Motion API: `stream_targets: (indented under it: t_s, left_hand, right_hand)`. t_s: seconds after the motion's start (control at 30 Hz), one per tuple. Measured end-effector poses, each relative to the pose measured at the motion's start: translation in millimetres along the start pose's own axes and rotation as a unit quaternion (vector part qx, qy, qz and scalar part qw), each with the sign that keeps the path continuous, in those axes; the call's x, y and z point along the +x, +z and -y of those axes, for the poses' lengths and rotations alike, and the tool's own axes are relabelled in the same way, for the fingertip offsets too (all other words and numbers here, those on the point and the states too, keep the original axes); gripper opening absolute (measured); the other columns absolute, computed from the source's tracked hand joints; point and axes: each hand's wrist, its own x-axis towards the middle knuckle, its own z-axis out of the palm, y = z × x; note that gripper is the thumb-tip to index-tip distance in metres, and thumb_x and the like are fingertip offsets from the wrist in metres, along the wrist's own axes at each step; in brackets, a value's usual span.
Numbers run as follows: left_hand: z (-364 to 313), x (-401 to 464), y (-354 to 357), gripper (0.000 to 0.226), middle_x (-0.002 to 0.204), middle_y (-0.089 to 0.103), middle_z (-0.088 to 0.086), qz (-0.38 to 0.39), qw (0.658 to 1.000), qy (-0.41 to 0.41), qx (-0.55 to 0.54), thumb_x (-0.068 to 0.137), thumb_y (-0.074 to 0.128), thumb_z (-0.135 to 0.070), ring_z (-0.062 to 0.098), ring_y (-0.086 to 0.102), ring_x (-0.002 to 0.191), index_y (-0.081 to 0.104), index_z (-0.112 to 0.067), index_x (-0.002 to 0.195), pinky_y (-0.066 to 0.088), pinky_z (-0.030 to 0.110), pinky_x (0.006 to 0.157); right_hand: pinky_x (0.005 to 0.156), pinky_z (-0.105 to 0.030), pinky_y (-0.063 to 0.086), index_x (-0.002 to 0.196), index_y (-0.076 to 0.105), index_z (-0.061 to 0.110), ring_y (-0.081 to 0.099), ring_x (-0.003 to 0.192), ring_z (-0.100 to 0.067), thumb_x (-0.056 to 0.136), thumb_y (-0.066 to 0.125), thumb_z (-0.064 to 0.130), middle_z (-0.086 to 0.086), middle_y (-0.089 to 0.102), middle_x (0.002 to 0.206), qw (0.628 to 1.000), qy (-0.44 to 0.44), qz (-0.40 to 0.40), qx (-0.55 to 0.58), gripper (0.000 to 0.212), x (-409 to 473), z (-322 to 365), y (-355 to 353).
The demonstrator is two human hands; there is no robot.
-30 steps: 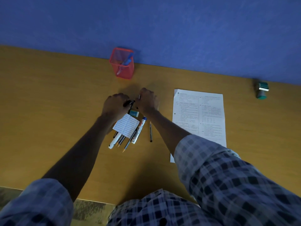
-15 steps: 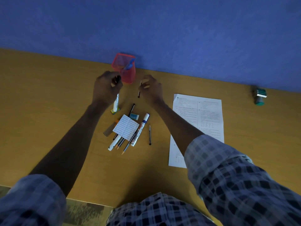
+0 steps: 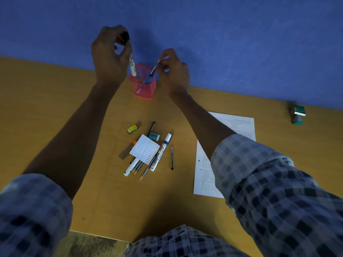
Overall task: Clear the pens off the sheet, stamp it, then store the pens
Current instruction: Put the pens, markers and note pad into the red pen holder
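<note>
Nearest us, checked sleeves (image 3: pixel 278 191) and both forearms reach out over the tabletop (image 3: pixel 55 108). Mid-tabletop we log a loose pile of pens (image 3: pixel 148 160): a white marker, pencils, a blue-capped whiteboard marker, with a small lined card (image 3: pixel 144 147) lying on top. Beside the pile lie a single black pen (image 3: pixel 172 158), a teal eraser (image 3: pixel 154 136) and a yellow box (image 3: pixel 132 129). To the right lies the printed sheet (image 3: pixel 239 125), partly under our right arm. At the far edge stands the red mesh holder (image 3: pixel 143 88), blue items inside. Our left hand (image 3: pixel 109 58), fingers curled, grips a white marker (image 3: pixel 132 66) upright above it. Our right hand (image 3: pixel 173 71) pinches a thin pen (image 3: pixel 154 68), tip slanted into the holder. Far right lies the green stamp (image 3: pixel 297 115).
</note>
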Motion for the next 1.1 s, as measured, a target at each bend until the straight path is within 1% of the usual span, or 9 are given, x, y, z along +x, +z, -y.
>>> stream_targets:
  t_s: [0.1, 0.23, 0.37, 0.5, 0.63, 0.77, 0.9, 1.0, 1.1]
  left_hand:
    - [11.6, -7.2, 11.1, 0.015, 0.094, 0.065, 0.005, 0.032, 0.998, -0.017, 0.041, 0.09, 0.058, -0.017, 0.007, 0.061, 0.087, 0.067, -0.018, 0.102, 0.037, 0.006, 0.075]
    - [21.2, -18.7, 21.5, 0.018, 0.095, 0.069, 0.01, 0.064, 0.994, -0.036, 0.083, 0.087, 0.06, -0.016, 0.014, 0.063, 0.086, 0.068, -0.007, 0.1, 0.032, 0.001, 0.074]
    - [28.2, -29.7, 30.0, 0.022, 0.102, 0.071, 0.006, 0.09, 0.987, -0.055, 0.118, 0.086, 0.059, -0.022, 0.019, 0.067, 0.093, 0.068, -0.013, 0.104, 0.047, 0.027, 0.077]
    - [31.9, -38.2, 29.9, 0.035, 0.115, 0.069, 0.009, 0.115, 0.978, -0.072, 0.159, 0.09, 0.053, -0.033, 0.028, 0.063, 0.107, 0.066, -0.015, 0.118, 0.049, 0.036, 0.085]
    - [29.6, -53.1, 21.8, 0.049, 0.119, 0.064, 0.01, 0.111, 0.973, -0.1, 0.177, 0.09, 0.053, -0.041, 0.027, 0.06, 0.11, 0.058, -0.013, 0.129, 0.047, 0.036, 0.085]
    - [25.4, -80.3, 12.2, 0.039, 0.098, 0.064, 0.011, 0.085, 0.972, -0.145, 0.164, 0.084, 0.057, -0.039, 0.028, 0.061, 0.092, 0.062, -0.01, 0.11, 0.043, 0.033, 0.071]
    - [28.7, -111.0, 9.9, 0.02, 0.089, 0.067, 0.006, 0.193, 0.938, -0.226, 0.178, 0.08, 0.066, -0.031, 0.03, 0.065, 0.086, 0.065, -0.016, 0.094, 0.049, 0.034, 0.073]
    - [29.7, -133.3, 6.4, 0.023, 0.096, 0.07, 0.004, 0.286, 0.898, -0.272, 0.196, 0.08, 0.069, -0.03, 0.028, 0.066, 0.094, 0.069, -0.018, 0.1, 0.05, 0.035, 0.078]
    - [30.4, -150.7, 0.7, 0.034, 0.103, 0.071, 0.005, 0.35, 0.871, -0.269, 0.215, 0.08, 0.071, -0.034, 0.03, 0.065, 0.098, 0.068, -0.019, 0.11, 0.052, 0.037, 0.081]
  right_hand:
    - [0.062, -0.028, 0.051, 0.101, 0.06, 0.02, 0.068, 0.079, -0.022, 0.085, 0.06, 0.023, 0.005, 0.072, 0.085, 0.999, -0.017, 0.002, -0.04, 0.016, 4.3, 0.7, 7.1]
    - [0.063, -0.037, 0.056, 0.101, 0.059, 0.021, 0.068, 0.077, -0.026, 0.088, 0.056, 0.023, -0.003, 0.071, 0.084, 0.994, -0.033, 0.049, -0.093, 0.014, 7.8, -2.6, 20.4]
    - [0.064, -0.033, 0.055, 0.097, 0.063, 0.019, 0.068, 0.081, -0.024, 0.092, 0.052, 0.029, -0.002, 0.072, 0.087, 0.988, -0.05, 0.086, -0.121, 0.016, 6.0, -7.0, 28.3]
    - [0.068, -0.037, 0.056, 0.097, 0.063, 0.015, 0.067, 0.081, -0.025, 0.09, 0.054, 0.027, -0.002, 0.071, 0.089, 0.991, -0.048, 0.078, -0.096, 0.017, 0.0, -9.9, 25.2]
    - [0.071, -0.036, 0.054, 0.099, 0.063, 0.009, 0.068, 0.083, -0.029, 0.089, 0.056, 0.021, -0.008, 0.07, 0.091, 0.994, -0.045, 0.062, -0.082, 0.017, -14.2, -18.5, 17.6]
    - [0.069, -0.04, 0.055, 0.095, 0.061, 0.007, 0.066, 0.08, -0.032, 0.089, 0.055, 0.021, -0.012, 0.069, 0.087, 0.991, -0.019, 0.08, -0.101, 0.017, -38.5, -29.6, 16.1]
    - [0.076, -0.035, 0.054, 0.104, 0.064, 0.01, 0.068, 0.087, -0.03, 0.087, 0.057, 0.021, -0.011, 0.072, 0.093, 0.98, 0.03, 0.152, -0.12, 0.022, -65.3, -35.1, 15.4]
    - [0.081, -0.034, 0.052, 0.107, 0.066, 0.01, 0.066, 0.094, -0.028, 0.089, 0.06, 0.029, -0.01, 0.071, 0.1, 0.961, 0.073, 0.219, -0.151, 0.027, -84.3, -38.7, 21.1]
    - [0.084, -0.036, 0.048, 0.105, 0.066, 0.011, 0.063, 0.099, -0.029, 0.089, 0.061, 0.035, -0.011, 0.069, 0.105, 0.943, 0.092, 0.268, -0.173, 0.03, -100.0, -40.2, 26.5]
